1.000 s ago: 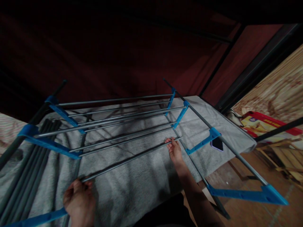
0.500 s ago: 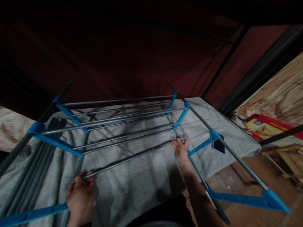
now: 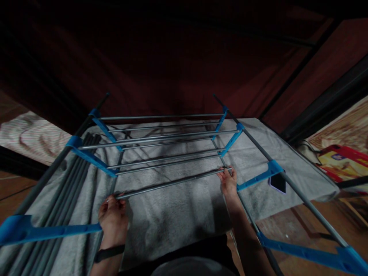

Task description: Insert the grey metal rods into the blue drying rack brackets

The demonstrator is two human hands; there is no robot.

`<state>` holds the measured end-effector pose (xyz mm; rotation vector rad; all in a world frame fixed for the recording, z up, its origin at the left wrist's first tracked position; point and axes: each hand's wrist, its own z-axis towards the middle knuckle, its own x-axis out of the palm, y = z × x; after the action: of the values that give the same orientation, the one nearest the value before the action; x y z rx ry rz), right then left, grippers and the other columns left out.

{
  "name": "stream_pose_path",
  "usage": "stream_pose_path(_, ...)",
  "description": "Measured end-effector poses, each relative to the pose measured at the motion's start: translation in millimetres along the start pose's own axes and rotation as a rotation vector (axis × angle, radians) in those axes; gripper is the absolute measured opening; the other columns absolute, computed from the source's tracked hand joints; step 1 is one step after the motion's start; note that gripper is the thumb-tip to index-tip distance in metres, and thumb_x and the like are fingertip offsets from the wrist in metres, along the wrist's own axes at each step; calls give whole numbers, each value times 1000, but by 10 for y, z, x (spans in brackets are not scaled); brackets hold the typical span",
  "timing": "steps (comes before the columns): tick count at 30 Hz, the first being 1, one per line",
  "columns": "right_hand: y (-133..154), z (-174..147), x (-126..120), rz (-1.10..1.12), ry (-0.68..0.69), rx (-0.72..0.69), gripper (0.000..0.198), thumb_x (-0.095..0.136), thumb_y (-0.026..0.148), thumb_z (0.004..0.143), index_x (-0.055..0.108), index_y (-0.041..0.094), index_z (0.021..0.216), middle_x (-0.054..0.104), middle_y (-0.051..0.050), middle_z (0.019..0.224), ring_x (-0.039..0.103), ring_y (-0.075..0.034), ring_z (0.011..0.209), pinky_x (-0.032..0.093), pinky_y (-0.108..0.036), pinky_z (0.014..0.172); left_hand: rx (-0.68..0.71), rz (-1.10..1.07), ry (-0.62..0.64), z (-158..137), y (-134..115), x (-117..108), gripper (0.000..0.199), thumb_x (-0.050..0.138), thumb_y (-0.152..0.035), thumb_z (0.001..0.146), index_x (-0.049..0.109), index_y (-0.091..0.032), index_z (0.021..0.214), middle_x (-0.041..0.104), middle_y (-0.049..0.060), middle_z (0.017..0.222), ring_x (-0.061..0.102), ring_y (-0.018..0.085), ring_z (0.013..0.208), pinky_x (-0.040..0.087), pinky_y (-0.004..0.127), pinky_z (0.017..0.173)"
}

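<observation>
A thin grey metal tube [image 3: 172, 182] spans the space between my two hands. My left hand [image 3: 113, 212] is closed around its left end, just beside a blue plastic bracket [image 3: 63, 230]. Near the other end, my right hand [image 3: 228, 180] pinches the tube, close to another blue bracket [image 3: 255, 178]. Both hands are inside a partly built rack whose blue brackets join long side poles [image 3: 258, 147]. Beyond the held tube, several crossbars [image 3: 172, 135] run between the left and right brackets.
Several loose grey tubes [image 3: 64, 195] lie side by side at the left. A grey blanket [image 3: 172, 214] covers the surface under the rack. A phone [image 3: 278, 182] rests on it at the right. Farther right are a red and yellow box [image 3: 343, 165] and a wooden frame [image 3: 355, 211].
The view has swung left, so the rack appears shifted to the right. Both hands still hold the tube, which now looks more level; a dark wristband shows on the left wrist.
</observation>
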<state>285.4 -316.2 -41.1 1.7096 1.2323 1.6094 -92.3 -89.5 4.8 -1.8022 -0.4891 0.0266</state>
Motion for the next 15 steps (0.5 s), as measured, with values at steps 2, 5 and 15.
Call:
stream_pose_path(2, -2, 22, -29, 3, -15, 5, 52, 89, 35, 69, 54, 31, 106, 72, 8, 86, 71, -12, 78, 64, -28, 73, -39, -19, -26, 3, -3, 22, 18, 63, -14, 94, 54, -18, 79, 56, -6, 65, 51, 8, 54, 45, 17, 55)
stream_pose_path(5, 0, 49, -69, 8, -24, 13, 58, 92, 36, 67, 51, 32, 108, 70, 11, 83, 69, -10, 71, 63, -25, 71, -72, -61, -27, -29, -16, 61, 18, 62, -17, 97, 56, -18, 80, 57, -6, 64, 54, 9, 57, 47, 17, 58)
stream_pose_path(15, -29, 41, -99, -20, 6, 23, 58, 90, 33, 68, 52, 30, 112, 74, 7, 88, 73, -12, 79, 65, -30, 80, -186, -123, 77, -160, -56, 172, 24, 51, -13, 101, 67, -15, 84, 76, 5, 80, 75, 16, 80, 60, 28, 78)
